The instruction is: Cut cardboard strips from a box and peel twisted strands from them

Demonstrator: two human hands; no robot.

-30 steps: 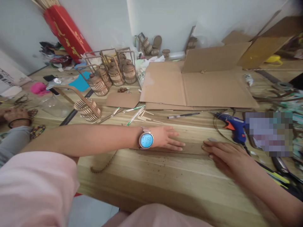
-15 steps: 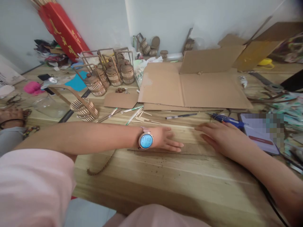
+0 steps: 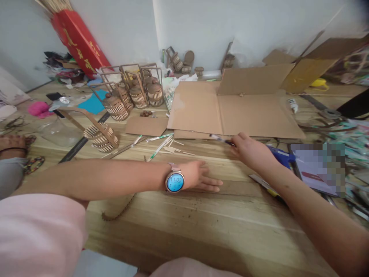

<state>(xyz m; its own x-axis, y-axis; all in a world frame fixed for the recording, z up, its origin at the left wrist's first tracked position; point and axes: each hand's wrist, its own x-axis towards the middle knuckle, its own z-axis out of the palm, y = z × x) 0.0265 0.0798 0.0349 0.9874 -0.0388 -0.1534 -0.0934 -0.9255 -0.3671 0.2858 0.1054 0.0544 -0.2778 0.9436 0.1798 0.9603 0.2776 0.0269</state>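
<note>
My left hand (image 3: 201, 177), its wrist wearing a round watch (image 3: 175, 181), lies with fingers spread on a narrow cardboard strip (image 3: 239, 188) on the wooden table. My right hand (image 3: 250, 151) grips a pen (image 3: 219, 138) by one end, a little above the tabletop; its other end points left toward the large cardboard sheet (image 3: 196, 104). Under my right forearm rests a utility knife (image 3: 266, 185), partly covered by the arm. A blue glue gun (image 3: 281, 156) lies just beyond my right wrist.
Several small lidded bamboo baskets (image 3: 138, 94) stand at the back left, with an open handled basket (image 3: 101, 136) nearer. Thin sticks (image 3: 173, 148) are scattered mid-table. A tablet-like screen (image 3: 317, 173) is at right. Another person's hand (image 3: 13, 144) rests at the far left edge.
My right hand has moved left and away from me and has picked up the pen from the table. The utility knife has come into view. My left hand stays on the strip.
</note>
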